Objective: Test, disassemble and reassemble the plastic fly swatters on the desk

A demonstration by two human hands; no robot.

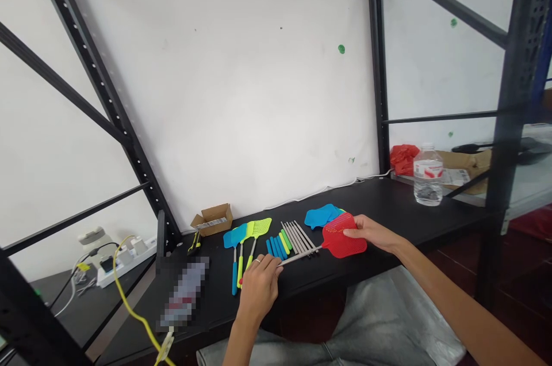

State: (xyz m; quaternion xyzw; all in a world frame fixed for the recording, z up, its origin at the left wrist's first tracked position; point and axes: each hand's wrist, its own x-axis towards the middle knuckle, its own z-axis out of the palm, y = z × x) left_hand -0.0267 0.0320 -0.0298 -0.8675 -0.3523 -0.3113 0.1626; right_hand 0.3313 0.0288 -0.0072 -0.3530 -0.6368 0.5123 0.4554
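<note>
A red fly swatter (pixel 342 242) is stretched between my two hands above the front of the black shelf. My right hand (pixel 375 233) pinches the edge of its perforated red head. Closed around the other end is my left hand (pixel 260 285), where a bit of red pokes out and most of the handle is hidden. Just behind lie several silver rods (pixel 297 235) and a row of loose blue, yellow and green grips (pixel 279 244). Loose blue swatter heads (pixel 321 216) rest behind the red one. Left of them are a blue swatter (pixel 235 254) and yellow-green swatters (pixel 254 236) with handles.
At the back stands an open cardboard box (pixel 213 220), with a yellow-black cutter (pixel 195 244) beside it. A blurred-out item (pixel 185 294) lies front left, near a yellow cable (pixel 129 300). A water bottle (pixel 428 176) stands right. Black posts (pixel 377 67) frame the shelf.
</note>
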